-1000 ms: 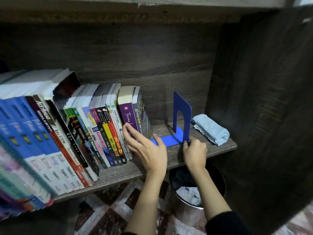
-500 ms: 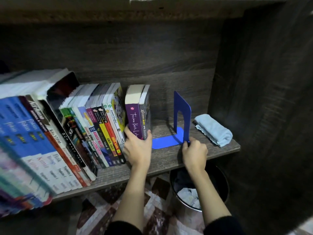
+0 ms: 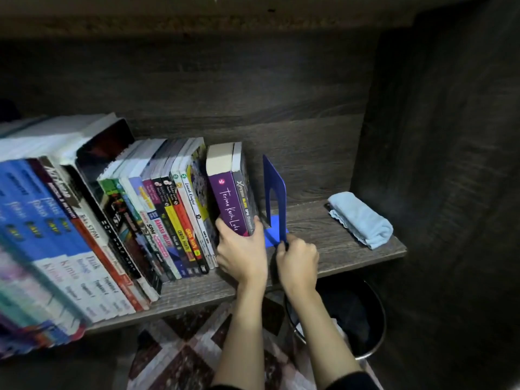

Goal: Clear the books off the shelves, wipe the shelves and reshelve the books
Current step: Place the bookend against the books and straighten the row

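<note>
On the wooden shelf (image 3: 332, 235), the left hand (image 3: 243, 250) curls round the lower spines of the purple book (image 3: 226, 198) and the grey book (image 3: 245, 197) at the row's right end, while the right hand (image 3: 298, 261) pinches the upright blue bookend (image 3: 277, 187) just beside them, with a folded light-blue cloth (image 3: 360, 219) lying farther right.

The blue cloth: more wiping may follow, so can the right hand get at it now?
Probably yes: the right hand pinches the bookend, but once it lets go, only bare shelf lies between it and the cloth.

purple book (image 3: 229, 205), blue bookend (image 3: 277, 190), pale blue cloth (image 3: 361, 219)
</note>
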Demonstrator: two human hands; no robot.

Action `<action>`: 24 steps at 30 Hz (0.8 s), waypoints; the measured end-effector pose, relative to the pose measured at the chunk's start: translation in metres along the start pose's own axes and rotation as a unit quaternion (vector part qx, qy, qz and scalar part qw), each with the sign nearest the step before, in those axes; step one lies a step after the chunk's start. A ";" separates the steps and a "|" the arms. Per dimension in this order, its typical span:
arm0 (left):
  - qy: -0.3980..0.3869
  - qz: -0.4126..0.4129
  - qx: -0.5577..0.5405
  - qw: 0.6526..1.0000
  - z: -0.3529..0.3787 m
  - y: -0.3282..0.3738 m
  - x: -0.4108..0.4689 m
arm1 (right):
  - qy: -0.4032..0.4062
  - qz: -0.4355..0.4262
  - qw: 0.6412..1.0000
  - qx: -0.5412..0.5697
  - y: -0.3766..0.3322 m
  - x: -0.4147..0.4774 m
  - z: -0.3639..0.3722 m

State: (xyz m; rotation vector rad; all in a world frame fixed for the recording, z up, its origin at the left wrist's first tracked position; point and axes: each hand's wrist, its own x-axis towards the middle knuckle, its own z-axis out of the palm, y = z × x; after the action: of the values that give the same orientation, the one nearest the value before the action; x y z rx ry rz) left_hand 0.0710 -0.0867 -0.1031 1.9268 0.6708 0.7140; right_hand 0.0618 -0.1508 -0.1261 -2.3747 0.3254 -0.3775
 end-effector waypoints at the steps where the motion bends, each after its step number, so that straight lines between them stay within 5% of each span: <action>1: -0.001 -0.004 -0.005 1.000 0.001 0.001 -0.002 | -0.002 0.000 1.000 0.005 0.001 0.001 0.000; 13: -0.093 0.040 0.016 0.995 0.011 0.011 -0.012 | -0.039 -0.053 0.998 0.022 0.019 0.013 -0.006; 20: -0.246 0.131 -0.019 0.960 -0.006 -0.009 0.012 | -0.088 -0.083 0.992 0.034 0.029 0.024 -0.009; 24: -0.298 0.109 -0.100 0.943 -0.003 -0.024 0.024 | -0.108 -0.087 0.989 0.051 0.034 0.028 -0.011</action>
State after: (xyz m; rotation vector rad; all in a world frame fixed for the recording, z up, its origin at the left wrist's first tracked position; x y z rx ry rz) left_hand 0.0816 -0.0589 -0.1187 1.9026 0.0079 0.2780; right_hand 0.0799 -0.1909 -0.1364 -2.3235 -0.0014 -0.2073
